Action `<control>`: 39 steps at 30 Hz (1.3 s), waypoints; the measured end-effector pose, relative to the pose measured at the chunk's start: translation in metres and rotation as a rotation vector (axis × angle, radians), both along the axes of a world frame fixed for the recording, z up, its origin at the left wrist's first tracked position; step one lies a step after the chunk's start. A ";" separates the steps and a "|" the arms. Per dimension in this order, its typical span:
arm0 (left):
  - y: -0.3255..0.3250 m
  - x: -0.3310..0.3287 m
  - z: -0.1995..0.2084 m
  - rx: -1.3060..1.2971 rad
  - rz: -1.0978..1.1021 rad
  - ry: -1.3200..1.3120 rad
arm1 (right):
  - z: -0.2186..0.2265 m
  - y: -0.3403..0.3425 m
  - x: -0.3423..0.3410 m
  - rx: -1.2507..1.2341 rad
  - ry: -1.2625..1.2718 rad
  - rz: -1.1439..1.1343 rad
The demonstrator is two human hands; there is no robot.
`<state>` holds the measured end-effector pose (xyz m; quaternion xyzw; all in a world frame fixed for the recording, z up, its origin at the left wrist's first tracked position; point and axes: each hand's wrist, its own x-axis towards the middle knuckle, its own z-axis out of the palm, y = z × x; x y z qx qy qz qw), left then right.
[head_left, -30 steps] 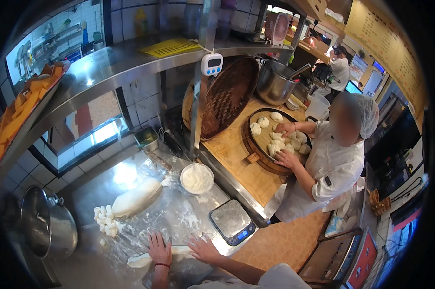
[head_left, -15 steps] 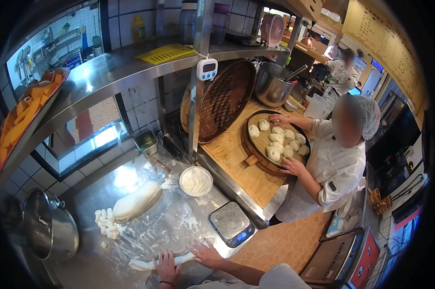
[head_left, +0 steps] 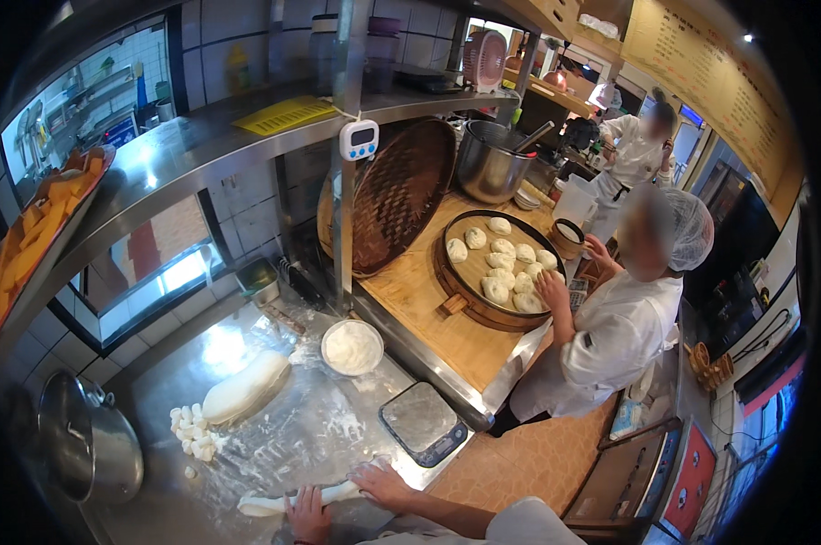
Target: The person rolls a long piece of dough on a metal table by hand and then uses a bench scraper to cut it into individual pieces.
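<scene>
A thin white dough rope point(head_left: 342, 492) lies across the floury steel counter in front of me. My left hand point(head_left: 308, 520) is on the rope's middle, its fingers stretched out over the dough and not wrapped round it. Further right, my right hand point(head_left: 383, 483) lies with extended fingers over the rope's right end, hiding that end. Beyond the rope sit a thick dough log point(head_left: 245, 389) and a cluster of small dough pieces point(head_left: 192, 431), with one single piece point(head_left: 190, 472) apart from them. A bowl of flour point(head_left: 352, 348) and a digital scale point(head_left: 422, 423) stand farther right.
A large metal pot point(head_left: 110, 445) stands at the left. On the wooden worktop to the right, a round steamer tray point(head_left: 469, 259) holds several buns; a co-worker point(head_left: 624, 318) has one hand at its edge. Another person point(head_left: 633, 150) stands farther back. A steel shelf point(head_left: 192, 150) runs overhead.
The whole view has shifted, so counter things appear further left. My hands remain on the dough rope. The co-worker's far hand has left the tray for a small round container beside it.
</scene>
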<state>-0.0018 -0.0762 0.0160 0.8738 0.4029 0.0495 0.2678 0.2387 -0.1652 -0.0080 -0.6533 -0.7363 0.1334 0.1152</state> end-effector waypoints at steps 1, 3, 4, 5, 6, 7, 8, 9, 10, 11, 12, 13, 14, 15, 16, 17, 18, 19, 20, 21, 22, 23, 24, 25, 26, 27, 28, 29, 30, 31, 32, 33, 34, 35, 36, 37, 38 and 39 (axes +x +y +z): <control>-0.001 0.004 0.015 -0.117 -0.009 0.014 | 0.003 0.002 0.004 -0.010 -0.029 0.005; -0.002 -0.005 0.000 -0.142 0.031 0.076 | 0.016 0.010 0.013 -0.062 -0.065 0.008; 0.000 -0.010 -0.003 -0.155 0.050 0.112 | 0.029 0.016 0.020 -0.105 -0.071 0.003; 0.003 -0.014 -0.005 -0.149 0.066 0.177 | 0.035 0.018 0.023 -0.148 -0.077 -0.002; 0.007 -0.014 -0.003 -0.141 0.083 0.239 | 0.030 0.016 0.029 -0.108 -0.050 0.013; 0.012 -0.017 -0.002 -0.133 0.101 0.299 | 0.030 0.014 0.033 -0.077 -0.033 0.020; 0.019 -0.025 -0.024 -0.046 0.019 0.328 | 0.031 0.012 0.036 -0.046 -0.016 0.028; 0.024 -0.039 -0.063 0.044 -0.055 0.360 | 0.032 0.013 0.038 -0.011 0.004 0.043; 0.027 -0.046 -0.086 0.131 -0.137 0.388 | 0.028 0.013 0.040 0.007 0.034 0.046; 0.027 -0.042 -0.079 0.125 -0.096 0.343 | 0.022 0.011 0.041 0.024 0.064 0.043; 0.026 -0.034 -0.055 0.116 -0.059 0.298 | 0.015 0.007 0.043 0.039 0.094 0.036; 0.025 -0.027 -0.037 0.109 -0.016 0.253 | 0.006 0.003 0.044 0.017 0.110 0.021; 0.025 -0.027 -0.038 0.111 -0.025 0.249 | -0.001 0.000 0.044 -0.006 0.125 0.006; 0.027 -0.028 -0.037 0.117 -0.028 0.248 | -0.003 0.000 0.044 -0.025 0.143 -0.004; 0.028 -0.028 -0.036 0.122 -0.032 0.246 | -0.004 -0.001 0.044 -0.035 0.155 -0.016; 0.028 -0.028 -0.035 0.105 -0.014 0.234 | -0.004 -0.004 0.045 -0.045 0.167 -0.028; 0.027 -0.024 -0.022 0.088 0.004 0.225 | 0.002 -0.004 0.043 -0.056 0.182 -0.039; 0.026 -0.018 -0.011 0.070 0.022 0.215 | 0.007 -0.002 0.042 -0.030 0.225 -0.039; 0.025 -0.012 -0.004 0.069 -0.030 0.146 | 0.018 0.001 0.042 -0.006 0.268 -0.031; 0.024 -0.005 0.002 0.069 -0.080 0.077 | 0.028 0.005 0.041 0.018 0.310 -0.022; 0.024 0.006 0.005 0.067 -0.155 0.003 | 0.034 0.005 0.040 -0.043 0.364 -0.043; 0.023 0.019 0.003 0.020 -0.140 -0.080 | 0.040 0.007 0.038 -0.105 0.419 -0.064; 0.023 0.036 -0.004 -0.026 -0.127 -0.165 | 0.047 0.010 0.036 -0.163 0.473 -0.086; 0.021 0.051 -0.012 -0.069 -0.091 -0.249 | 0.057 0.016 0.032 -0.123 0.531 -0.065; 0.018 0.067 -0.021 -0.114 -0.055 -0.334 | 0.071 0.023 0.028 -0.087 0.587 -0.044; 0.015 0.082 -0.028 -0.165 -0.024 -0.422 | 0.090 0.027 0.026 -0.053 0.640 -0.031; 0.012 0.089 -0.031 -0.212 0.013 -0.506 | 0.121 0.034 0.026 -0.138 0.692 -0.024; 0.011 0.095 -0.025 -0.211 0.049 -0.510 | 0.119 0.034 0.027 -0.116 0.710 -0.037; 0.010 0.100 -0.016 -0.210 0.087 -0.512 | 0.113 0.037 0.028 -0.095 0.728 -0.047; 0.011 0.103 -0.009 -0.208 0.125 -0.515 | 0.107 0.039 0.030 -0.073 0.746 -0.056; 0.011 0.105 -0.005 -0.195 0.129 -0.509 | 0.097 0.040 0.032 -0.036 0.767 -0.095; 0.011 0.106 -0.001 -0.179 0.137 -0.503 | 0.084 0.041 0.033 0.001 0.787 -0.130; 0.012 0.108 0.005 -0.162 0.142 -0.497 | 0.074 0.043 0.034 0.041 0.808 -0.166; 0.012 0.110 0.012 -0.185 0.172 -0.521 | 0.065 0.044 0.033 0.020 0.911 -0.241; 0.010 0.112 0.021 -0.203 0.206 -0.542 | 0.057 0.048 0.030 -0.003 1.018 -0.310; 0.009 0.112 0.025 -0.224 0.239 -0.561 | 0.048 0.050 0.024 -0.029 1.125 -0.385; 0.009 0.110 0.025 -0.240 0.247 -0.541 | 0.040 0.052 0.016 -0.052 1.379 -0.438; 0.008 0.110 0.024 -0.257 0.254 -0.526 | 0.037 0.054 0.008 -0.074 1.629 -0.491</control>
